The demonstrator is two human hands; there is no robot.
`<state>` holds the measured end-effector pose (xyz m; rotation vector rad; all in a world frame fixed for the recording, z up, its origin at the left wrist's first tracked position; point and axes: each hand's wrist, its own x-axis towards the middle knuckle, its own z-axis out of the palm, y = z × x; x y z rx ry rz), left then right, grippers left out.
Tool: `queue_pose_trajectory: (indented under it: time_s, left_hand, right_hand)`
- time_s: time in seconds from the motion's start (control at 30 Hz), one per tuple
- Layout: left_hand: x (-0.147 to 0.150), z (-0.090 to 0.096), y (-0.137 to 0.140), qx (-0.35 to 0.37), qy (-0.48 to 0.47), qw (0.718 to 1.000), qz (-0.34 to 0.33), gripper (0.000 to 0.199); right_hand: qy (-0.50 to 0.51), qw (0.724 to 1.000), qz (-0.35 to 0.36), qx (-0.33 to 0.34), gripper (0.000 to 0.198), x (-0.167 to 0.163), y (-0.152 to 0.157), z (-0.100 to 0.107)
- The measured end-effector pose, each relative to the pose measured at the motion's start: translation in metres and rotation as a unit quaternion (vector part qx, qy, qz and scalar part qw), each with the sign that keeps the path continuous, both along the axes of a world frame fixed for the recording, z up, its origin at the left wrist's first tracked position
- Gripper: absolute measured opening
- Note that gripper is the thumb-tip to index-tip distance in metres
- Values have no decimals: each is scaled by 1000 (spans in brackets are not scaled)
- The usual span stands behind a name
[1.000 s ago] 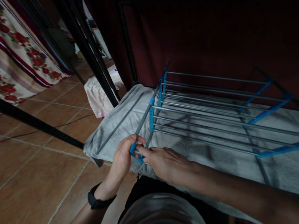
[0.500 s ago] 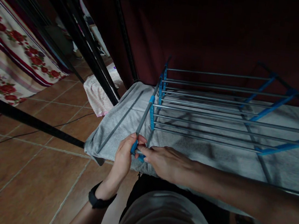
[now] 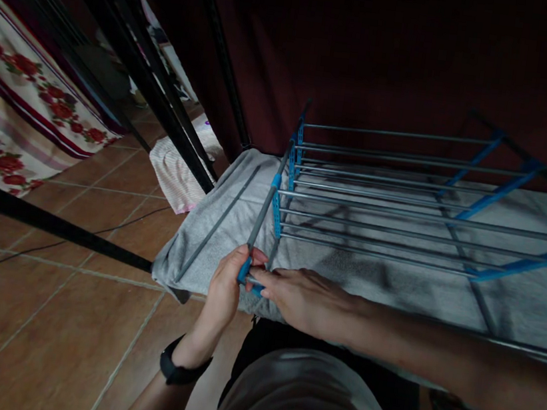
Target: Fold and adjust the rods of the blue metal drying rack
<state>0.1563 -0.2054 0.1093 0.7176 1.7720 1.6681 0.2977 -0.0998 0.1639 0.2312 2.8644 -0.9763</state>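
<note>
Stretching lengthwise from left to right, one rack (image 3: 384, 209) rests on one grey cloth (image 3: 200, 222), its near-left blue corner joint (image 3: 243, 270) gripped by the left hand (image 3: 225, 284); the right hand (image 3: 302, 296) pinches the rod (image 3: 253, 280) beside that joint; one black wristband (image 3: 181, 371) circles the left wrist (image 3: 197, 343).

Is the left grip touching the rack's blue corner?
Touching. The head view shows the left grip wrapped against the blue corner, fingertips showing past its far side and no gap between them.
</note>
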Motion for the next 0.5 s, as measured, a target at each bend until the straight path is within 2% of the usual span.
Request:
queue_pose_trajectory:
  time_s: [0.27, 0.5]
  left_hand:
    - [3, 8, 3, -5, 0, 1000, -5, 55]
    - [9, 16, 6, -23, 47, 999, 12, 55]
  right_hand:
    - [-22, 999, 8, 38, 26, 0, -1, 2]
    - [-19, 999, 3, 47, 28, 1, -2, -1]
